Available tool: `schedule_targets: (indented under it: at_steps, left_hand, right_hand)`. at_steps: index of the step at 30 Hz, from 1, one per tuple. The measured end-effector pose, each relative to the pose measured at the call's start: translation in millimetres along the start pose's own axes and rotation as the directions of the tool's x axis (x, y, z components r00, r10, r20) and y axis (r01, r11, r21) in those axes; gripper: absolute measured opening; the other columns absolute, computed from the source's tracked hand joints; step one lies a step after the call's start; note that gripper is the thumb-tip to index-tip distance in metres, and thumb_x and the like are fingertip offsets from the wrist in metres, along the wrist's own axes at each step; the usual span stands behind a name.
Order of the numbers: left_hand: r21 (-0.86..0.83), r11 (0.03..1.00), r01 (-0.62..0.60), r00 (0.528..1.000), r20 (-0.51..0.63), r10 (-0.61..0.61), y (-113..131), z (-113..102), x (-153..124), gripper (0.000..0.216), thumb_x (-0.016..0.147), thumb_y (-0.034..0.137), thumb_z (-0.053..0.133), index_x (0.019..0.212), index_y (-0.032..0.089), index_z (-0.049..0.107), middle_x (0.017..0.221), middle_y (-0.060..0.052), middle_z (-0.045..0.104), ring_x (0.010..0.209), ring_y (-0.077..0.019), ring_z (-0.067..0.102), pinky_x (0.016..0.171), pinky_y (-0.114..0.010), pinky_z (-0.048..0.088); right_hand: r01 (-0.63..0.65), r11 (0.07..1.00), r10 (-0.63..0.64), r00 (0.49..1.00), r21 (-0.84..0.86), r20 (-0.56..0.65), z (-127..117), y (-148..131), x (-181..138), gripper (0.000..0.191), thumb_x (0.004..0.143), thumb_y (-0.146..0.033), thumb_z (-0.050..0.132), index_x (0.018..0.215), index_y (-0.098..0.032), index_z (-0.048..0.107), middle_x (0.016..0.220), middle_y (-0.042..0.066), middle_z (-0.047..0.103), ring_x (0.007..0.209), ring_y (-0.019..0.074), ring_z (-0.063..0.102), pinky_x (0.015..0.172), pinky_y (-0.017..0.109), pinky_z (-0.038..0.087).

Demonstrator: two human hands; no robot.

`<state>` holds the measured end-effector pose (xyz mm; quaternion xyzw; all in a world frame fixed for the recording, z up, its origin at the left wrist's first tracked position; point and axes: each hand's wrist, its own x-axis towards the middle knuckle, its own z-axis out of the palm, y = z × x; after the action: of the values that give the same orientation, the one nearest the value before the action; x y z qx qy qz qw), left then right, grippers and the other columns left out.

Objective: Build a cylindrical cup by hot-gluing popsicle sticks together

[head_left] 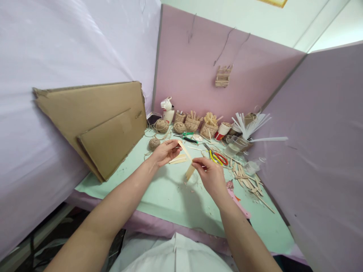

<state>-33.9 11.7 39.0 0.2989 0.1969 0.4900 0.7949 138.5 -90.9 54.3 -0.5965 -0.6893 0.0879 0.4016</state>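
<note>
Pale wood: one thin strip point(185, 151) spans the two bare hands above the green tabletop point(164, 192). The left hand point(167, 152) pinches its upper end between thumb and fingers; the right hand point(209, 173) pinches it lower down. One broader wooden piece point(190, 172) shows just below the right fingertips; whether it too is gripped cannot be told. Beyond the hands: one small group of flat sticks point(178, 159), three twine balls point(154, 144), one yellow-handled tool point(210, 154) and, just beside it, one red-handled tool point(226, 162). One pink tool point(238, 204) lies by the right forearm. Two cardboard panels point(113, 143) bound the left; loose sticks point(246, 179) crowd the right edge. Open room lies between the forearms, where flecked tabletop reaches the near edge.
</note>
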Motion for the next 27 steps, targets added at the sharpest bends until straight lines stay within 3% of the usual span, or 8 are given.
schedule_targets:
  at_steps: [7, 11, 15, 18, 21, 27]
  left_hand:
    - [0.008, 1.000, 0.010, 1.000, -0.014, -0.010, 1, 0, 0, 0.005, 0.080, 0.012, 0.070, 0.076, 0.010, 0.067, 0.068, -0.002, 0.067, 0.059, -0.0065, 0.064, 0.055, -0.012, 0.054]
    - [0.024, 1.000, 0.012, 0.999, 0.048, -0.014, 2, -1, -1, 0.009, 0.078, 0.019, 0.073, 0.080, 0.011, 0.068, 0.075, -0.003, 0.069, 0.064, -0.0080, 0.066, 0.057, -0.014, 0.054]
    - [0.162, 0.987, 0.002, 0.984, 0.177, -0.031, -4, 0, -4, 0.032, 0.068, 0.031, 0.082, 0.090, 0.013, 0.069, 0.082, -0.004, 0.070, 0.070, -0.0112, 0.068, 0.061, -0.018, 0.053]
    - [0.300, 0.954, -0.020, 0.982, 0.184, -0.037, -11, 1, -4, 0.030, 0.064, 0.029, 0.084, 0.081, 0.012, 0.067, 0.070, -0.003, 0.068, 0.062, -0.0093, 0.064, 0.060, -0.018, 0.051]
    - [0.333, 0.943, -0.023, 0.990, 0.137, -0.024, -14, 3, -4, 0.026, 0.065, 0.028, 0.083, 0.071, 0.011, 0.064, 0.062, -0.001, 0.065, 0.057, -0.0072, 0.061, 0.058, -0.017, 0.049]
    - [0.270, 0.963, 0.017, 0.999, 0.038, -0.028, -9, 6, -4, 0.022, 0.067, 0.023, 0.081, 0.070, 0.012, 0.062, 0.060, 0.001, 0.063, 0.054, -0.0046, 0.059, 0.051, -0.012, 0.046]
  right_hand:
    - [-0.059, 0.989, 0.060, 0.998, 0.136, 0.000, -1, -4, -1, 0.017, 0.079, -0.031, 0.060, 0.083, -0.021, 0.072, 0.078, 0.005, 0.074, 0.065, 0.0176, 0.065, 0.065, 0.029, 0.050]
    - [-0.118, 0.963, 0.119, 0.993, 0.244, 0.011, 2, -5, -2, 0.016, 0.078, -0.032, 0.062, 0.085, -0.019, 0.070, 0.075, 0.004, 0.072, 0.063, 0.0169, 0.064, 0.064, 0.029, 0.051]
    - [-0.156, 0.941, 0.159, 0.987, 0.302, 0.015, 6, -6, -1, 0.015, 0.077, -0.033, 0.064, 0.083, -0.019, 0.067, 0.069, 0.002, 0.069, 0.059, 0.0156, 0.062, 0.059, 0.028, 0.050]
    - [-0.178, 0.925, 0.174, 0.984, 0.335, 0.044, 8, -7, 0, 0.016, 0.075, -0.035, 0.067, 0.078, -0.019, 0.066, 0.064, 0.001, 0.066, 0.056, 0.0144, 0.059, 0.056, 0.027, 0.049]
    - [-0.247, 0.850, 0.212, 0.969, 0.465, 0.128, 8, -7, 1, 0.023, 0.076, -0.041, 0.066, 0.080, -0.019, 0.066, 0.065, 0.002, 0.066, 0.054, 0.0137, 0.060, 0.053, 0.026, 0.049]
    - [-0.365, 0.681, 0.278, 0.931, 0.635, 0.236, 6, -8, -2, 0.034, 0.074, -0.049, 0.067, 0.082, -0.017, 0.068, 0.076, 0.006, 0.071, 0.062, 0.0138, 0.065, 0.056, 0.025, 0.052]
